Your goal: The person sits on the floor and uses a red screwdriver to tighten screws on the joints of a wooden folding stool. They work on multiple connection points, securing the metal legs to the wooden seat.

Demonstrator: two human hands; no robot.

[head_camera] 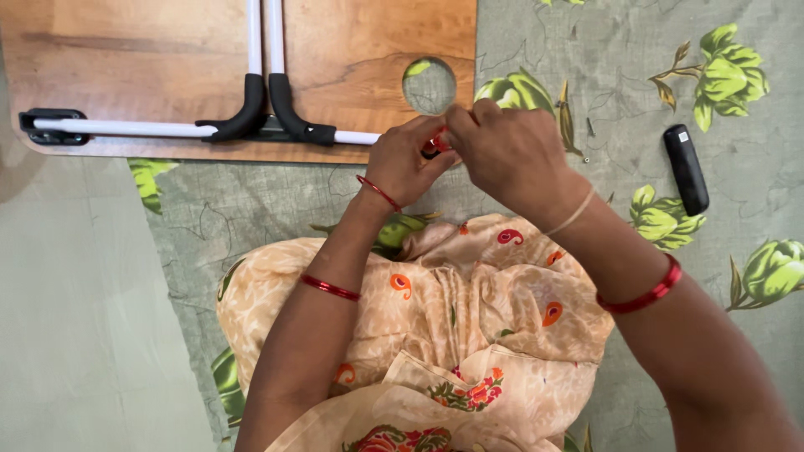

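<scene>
Red shows between the fingertips of both hands: a small red thing [436, 142], mostly hidden, so its kind cannot be told. The left hand [408, 159] and the right hand [507, 151] meet over it, each with fingers curled and pinched on it, just at the near edge of an upturned wooden folding table [167, 67]. That table lies flat on the bed, underside up, with a round hole [430, 86] cut through its board just above the hands. White metal legs [126, 129] are folded against the board, joined by black plastic brackets [268, 109]; one leg runs along the near edge and ends right beside the left hand. Red bangles [330, 289] circle both forearms, and a pale thread sits on the right wrist. Below the hands spreads the person's peach patterned garment [452, 301]. All of this rests on a grey-green bedsheet [603, 67] printed with green flowers. A black oblong remote-like thing [686, 169] lies on the sheet, well apart to the right of the right hand.
</scene>
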